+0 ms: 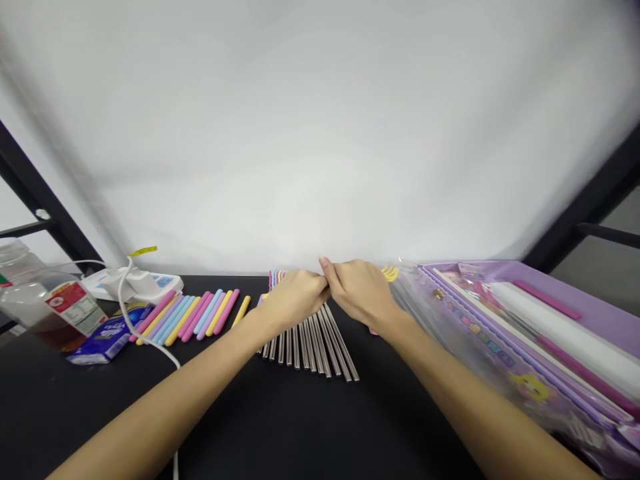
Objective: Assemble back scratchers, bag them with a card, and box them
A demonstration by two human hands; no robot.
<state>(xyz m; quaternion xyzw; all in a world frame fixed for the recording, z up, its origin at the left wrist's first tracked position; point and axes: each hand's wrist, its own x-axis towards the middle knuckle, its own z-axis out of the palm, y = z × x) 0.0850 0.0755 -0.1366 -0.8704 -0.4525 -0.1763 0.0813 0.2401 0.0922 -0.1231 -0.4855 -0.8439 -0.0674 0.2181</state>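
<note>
My left hand (295, 300) and my right hand (359, 291) meet at the fingertips above the far ends of a fan of stainless steel rods (310, 350) lying on the black table (320, 427). The fingers of both hands are bent and close together, and they hide whatever may lie between them. A few pink and purple sticks (277, 279) poke out behind my left hand. To the left lies a row of pastel pink, yellow, blue and lilac sticks (190, 317).
A clear plastic bag holding a purple boxed set (525, 340) fills the table's right side. On the left are a white power strip (133, 283), a white cable (145, 333), a blue packet (110, 337) and a plastic bottle with brown liquid (50, 307). A white backdrop (320, 133) stands behind.
</note>
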